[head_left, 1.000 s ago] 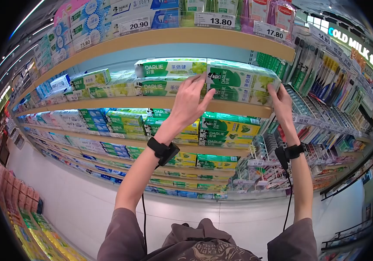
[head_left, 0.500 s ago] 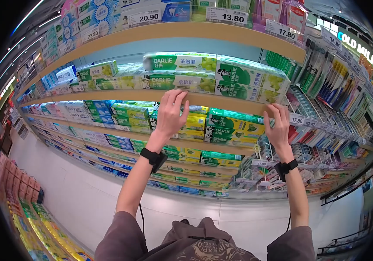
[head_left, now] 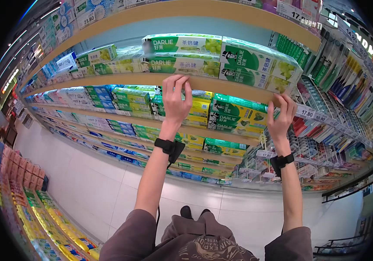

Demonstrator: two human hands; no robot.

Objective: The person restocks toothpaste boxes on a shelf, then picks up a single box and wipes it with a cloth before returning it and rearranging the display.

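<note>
Before me, on a wood-edged shelf [head_left: 125,78], lie stacked green-and-white Darlie toothpaste boxes [head_left: 185,64], with more Darlie boxes [head_left: 262,57] to their right. My left hand [head_left: 176,98] rests its bent fingertips at the shelf's front edge, just below the boxes, thumb apart. Farther right, my right hand [head_left: 281,114] has its curved fingers at the same edge near the corner. Neither hand holds a box. Behind and below the hands, yellow-and-green Darlie boxes [head_left: 236,117] stand on the lower shelf. Each wrist wears a black band.
Price tags [head_left: 306,112] line the rack at right, where packaged toothbrushes [head_left: 349,77] hang. A higher shelf [head_left: 186,8] crosses overhead. Pale floor tiles [head_left: 91,174] lie below. Pink boxes [head_left: 23,172] and yellow-green packs [head_left: 54,213] are stacked at the left.
The view has tilted downward, so the upper shelf shows less and my shoes show more. Both hands stay at the shelf edge, appearing slightly farther right; the boxes look unmoved.
</note>
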